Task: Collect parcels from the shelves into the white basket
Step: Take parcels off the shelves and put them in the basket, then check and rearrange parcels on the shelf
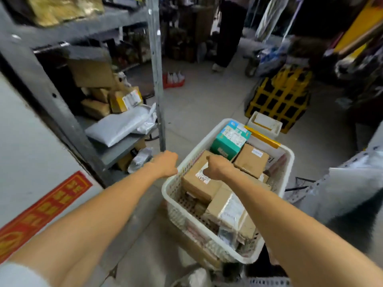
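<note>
The white basket (199, 147) stands on the floor, filled with several parcels: a teal box (230, 139), a brown box with a white label (199, 183), a second brown box (251, 160) and a taped parcel (228, 212). My left hand (165, 163) is curled at the basket's left rim and seems to grip it. My right hand (217, 166) lies on top of the labelled brown box, fingers curled over its far edge and hidden. On the metal shelf to the left lie a grey poly bag (120, 127) and cardboard parcels (116, 100).
A steel shelf post (157, 79) rises just left of the basket. Beyond the basket sit a white foam box (265, 123) and a yellow crate (279, 98). A person (228, 38) stands at the back of the aisle. A red tray of bottles (174, 79) sits on the floor.
</note>
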Demonstrator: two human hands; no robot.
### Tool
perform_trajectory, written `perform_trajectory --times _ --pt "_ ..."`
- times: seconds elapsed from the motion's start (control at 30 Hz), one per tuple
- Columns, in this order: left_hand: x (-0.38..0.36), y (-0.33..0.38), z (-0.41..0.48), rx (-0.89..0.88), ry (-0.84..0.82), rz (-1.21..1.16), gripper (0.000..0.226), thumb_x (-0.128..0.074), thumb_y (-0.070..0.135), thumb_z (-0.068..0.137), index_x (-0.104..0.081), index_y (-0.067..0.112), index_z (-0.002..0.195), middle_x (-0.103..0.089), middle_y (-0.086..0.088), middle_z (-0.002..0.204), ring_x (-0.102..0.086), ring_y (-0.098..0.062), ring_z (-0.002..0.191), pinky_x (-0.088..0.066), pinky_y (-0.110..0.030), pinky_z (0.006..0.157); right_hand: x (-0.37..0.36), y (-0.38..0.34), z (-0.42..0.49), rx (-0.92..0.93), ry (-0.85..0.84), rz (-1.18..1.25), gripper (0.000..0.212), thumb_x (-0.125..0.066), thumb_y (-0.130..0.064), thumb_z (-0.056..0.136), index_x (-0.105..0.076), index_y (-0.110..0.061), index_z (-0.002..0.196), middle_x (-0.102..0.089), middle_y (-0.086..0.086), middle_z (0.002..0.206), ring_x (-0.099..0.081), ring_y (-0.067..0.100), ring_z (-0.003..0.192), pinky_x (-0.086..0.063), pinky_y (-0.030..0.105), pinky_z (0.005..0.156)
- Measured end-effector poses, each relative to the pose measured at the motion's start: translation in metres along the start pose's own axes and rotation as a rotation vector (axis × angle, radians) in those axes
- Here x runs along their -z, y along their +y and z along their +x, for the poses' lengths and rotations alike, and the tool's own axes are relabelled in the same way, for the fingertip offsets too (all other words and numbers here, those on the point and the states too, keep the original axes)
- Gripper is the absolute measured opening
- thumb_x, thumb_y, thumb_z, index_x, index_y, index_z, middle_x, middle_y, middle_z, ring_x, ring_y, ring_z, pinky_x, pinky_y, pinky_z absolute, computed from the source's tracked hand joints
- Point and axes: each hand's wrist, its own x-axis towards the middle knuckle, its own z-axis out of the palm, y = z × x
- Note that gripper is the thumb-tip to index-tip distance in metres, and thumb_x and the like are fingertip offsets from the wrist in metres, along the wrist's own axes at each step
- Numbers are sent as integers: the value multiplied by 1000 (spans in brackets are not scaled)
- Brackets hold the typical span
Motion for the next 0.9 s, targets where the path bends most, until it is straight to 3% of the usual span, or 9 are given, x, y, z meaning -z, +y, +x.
perform_trajectory --times 0.17,0.33,0.43,0.57,0.67,0.8,0.9 --pt "21 -54 -107 176 91 -152 37 -60 35 87 -61 13 117 -63 -12 111 -61 -29 96 -52 -36 76 10 -103 -61 304 -5 -188 48 -53 -32 94 -48 -11 137 -54 12 134 -53 32 119 -47 40 97" --pt "23 -115 -222 444 171 -207 28 -61 28 81 -67 13 104 -66 -13 103 -63 -31 90 -52 -34 74 -3 -205 -109 595 -8 -287 34 -54 -29 91 -56 -6 117 -59 12 120 -57 33 105 -44 34 76" --pt "23 -154 -299 619 235 -227 33 -62 30 81 -64 18 112 -64 -8 113 -62 -28 100 -51 -33 82 -15 -272 -139 752 -18 -348 33 -55 -30 91 -55 -6 114 -60 15 116 -59 31 102 -47 35 77" --pt "18 -192 -411 901 318 -294 29 -65 31 83 -63 17 108 -62 -6 117 -60 -26 104 -50 -33 83 -37 -363 -182 988 -22 -436 46 -59 -26 90 -50 -6 131 -55 16 126 -56 32 111 -48 36 87" --pt "11 -191 -503 1136 395 -333 23 -62 27 82 -67 12 99 -66 -8 108 -64 -28 94 -53 -32 78 -49 -424 -238 1201 -50 -468 52 -59 -28 91 -47 -5 136 -52 17 134 -52 33 120 -46 37 96" --pt "-2 -154 -611 1453 445 -402 27 -64 29 87 -67 12 107 -62 -13 110 -62 -31 95 -54 -40 85 -77 -476 -324 1522 -89 -569 45 -57 -35 84 -59 -5 118 -60 17 119 -57 34 114 -46 36 86" --pt "-18 -109 -675 1643 439 -446 32 -60 28 91 -63 6 113 -62 -12 116 -60 -29 103 -52 -41 87 -100 -490 -389 1714 -174 -603 45 -61 -34 84 -56 -8 120 -56 14 119 -57 33 110 -49 37 84"
